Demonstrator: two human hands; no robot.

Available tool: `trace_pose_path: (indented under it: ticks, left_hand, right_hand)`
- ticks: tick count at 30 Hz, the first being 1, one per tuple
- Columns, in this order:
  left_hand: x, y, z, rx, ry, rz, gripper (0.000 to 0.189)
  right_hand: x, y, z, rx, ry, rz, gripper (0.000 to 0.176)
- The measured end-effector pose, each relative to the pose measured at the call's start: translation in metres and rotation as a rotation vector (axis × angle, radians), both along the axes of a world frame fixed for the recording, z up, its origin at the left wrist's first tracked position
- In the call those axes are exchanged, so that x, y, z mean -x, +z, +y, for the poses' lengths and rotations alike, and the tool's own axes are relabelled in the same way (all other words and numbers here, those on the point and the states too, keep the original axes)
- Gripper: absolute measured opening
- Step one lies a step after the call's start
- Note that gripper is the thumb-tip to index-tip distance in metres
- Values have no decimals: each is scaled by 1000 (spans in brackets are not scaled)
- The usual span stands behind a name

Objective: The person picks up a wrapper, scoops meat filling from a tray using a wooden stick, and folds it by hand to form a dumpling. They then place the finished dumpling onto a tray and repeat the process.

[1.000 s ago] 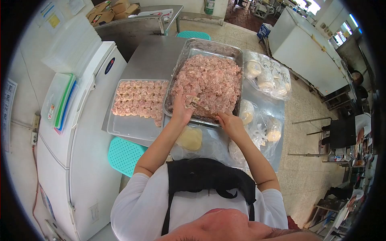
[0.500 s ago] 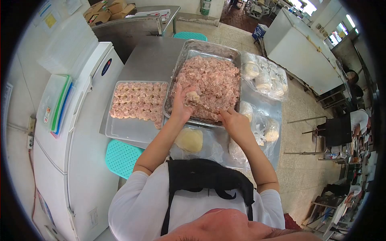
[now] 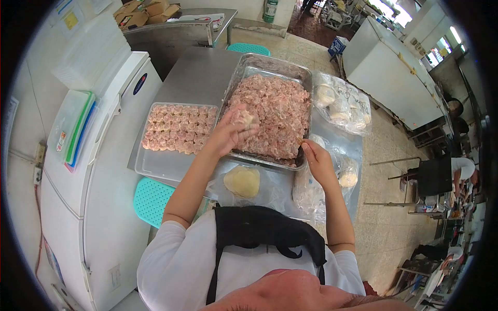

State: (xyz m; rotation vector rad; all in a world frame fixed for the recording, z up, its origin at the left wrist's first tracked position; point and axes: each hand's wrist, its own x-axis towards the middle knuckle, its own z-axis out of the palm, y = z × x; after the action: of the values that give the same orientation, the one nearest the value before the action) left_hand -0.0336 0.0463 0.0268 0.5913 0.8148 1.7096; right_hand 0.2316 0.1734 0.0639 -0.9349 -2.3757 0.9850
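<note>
A filled dumpling (image 3: pixel 243 119) rests in my left hand (image 3: pixel 228 133), whose fingers curl around it over the left side of a deep metal pan. Pink minced meat (image 3: pixel 272 111) is heaped in this metal pan (image 3: pixel 244 65). At the pan's near right corner, my right hand (image 3: pixel 317 158) is closed on a thin spreading tool (image 3: pixel 301 141), which is mostly hidden. To the left, a shallow clear tray (image 3: pixel 148 165) carries rows of small filled dumplings (image 3: pixel 179 127). Close to my body, a stack of round pale dough wrappers (image 3: pixel 242 181) lies on plastic.
Bagged pale dough rounds (image 3: pixel 340 101) lie right of the pan, with more plastic bags (image 3: pixel 311 192) nearer me. A white freezer (image 3: pixel 111 207) stands left; turquoise stools (image 3: pixel 153 199) sit beside the steel table (image 3: pixel 192 67). A person (image 3: pixel 461 168) is at far right.
My right hand has moved right, taking the tool away from the dumpling to the pan's right side. My left hand has shifted slightly left with the dumpling.
</note>
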Motion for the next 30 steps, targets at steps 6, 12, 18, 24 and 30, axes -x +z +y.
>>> trace_pose_path:
  ticks: [6,12,18,24,30]
  left_hand:
    - [-6,1,-3,-37,193,1131,68]
    - [0,5,1,118,-179,993,44]
    - [-1,1,3,164,77,1206,39]
    - [2,5,-3,158,-48,1143,66]
    - [-3,44,-13,-186,-134,1200,73]
  right_hand:
    - [-9,9,2,4,139,-21,31]
    - [1,28,-20,-185,296,-70,26]
    - [19,18,-32,-464,173,-45,21]
    - [6,20,-9,-270,234,-47,23]
    - [-11,39,-11,36,201,-36,26]
